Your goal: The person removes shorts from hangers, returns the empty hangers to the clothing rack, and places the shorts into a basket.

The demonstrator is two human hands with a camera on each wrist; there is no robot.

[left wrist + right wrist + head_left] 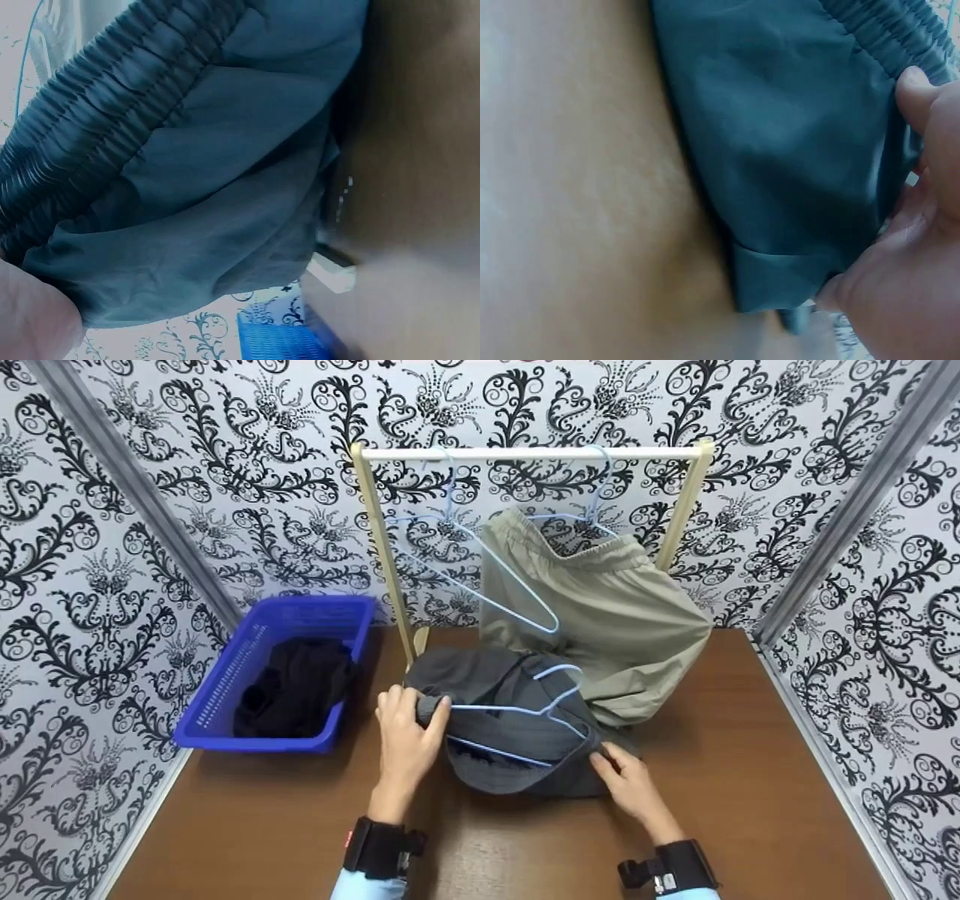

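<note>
Dark grey shorts (480,671) with a gathered elastic waistband (97,105) are held over the table in the head view. A light blue hanger (499,708) lies inside the waist opening, its hook pointing up and away. My left hand (405,735) grips the waistband at its left end, where the hanger's arm goes out of sight under the cloth. At the right end, my right hand (628,781) pinches the waistband between thumb and fingers. The right wrist view shows the thumb (919,94) pressed on the cloth and a hemmed leg (780,277) hanging below.
Behind the shorts stands a rack with a white rail (525,454). Beige shorts (600,600) hang there on one blue hanger, beside a bare blue hanger (480,540). A blue basket (255,744) holding black cloth (296,682) sits on the brown table (750,780), left.
</note>
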